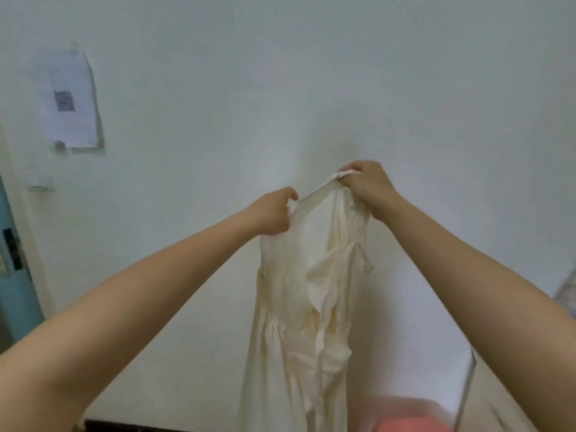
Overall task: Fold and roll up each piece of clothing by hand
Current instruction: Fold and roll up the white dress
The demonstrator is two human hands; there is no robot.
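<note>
Item: cream garment [305, 291], thin and creased. It hung in the air just right of centre, and its length fell toward 6 o'clock and ran past the lower edge. Its top edge was stretched on a slope between the two hands, higher at the right.

Hands: the left hand [274, 212] had its fingers curled round the top edge at the lower, 9 o'clock end. The right hand [366, 188] pinched the upper end at 3 o'clock, with a fold of cloth bunched at its fingertips. Both bare forearms reached up from the lower corners and converged on the garment.

Surroundings: a pale wall [311, 73] lay behind everything.
- At 10 o'clock, a paper sheet [70, 98] with a dark square code was fixed to the wall.
- Below the sheet was a white switch plate [40, 183].
- At 9 o'clock, the edge of a teal door [15, 275] showed.
- At 5 o'clock, a blurred coral-pink object [414, 416] sat low, partly hidden by the garment's hem.
- Beside it stood a slim grey rod [466, 388].
- At 3 o'clock, a scrap of patterned cloth [568, 294] touched the frame edge.
</note>
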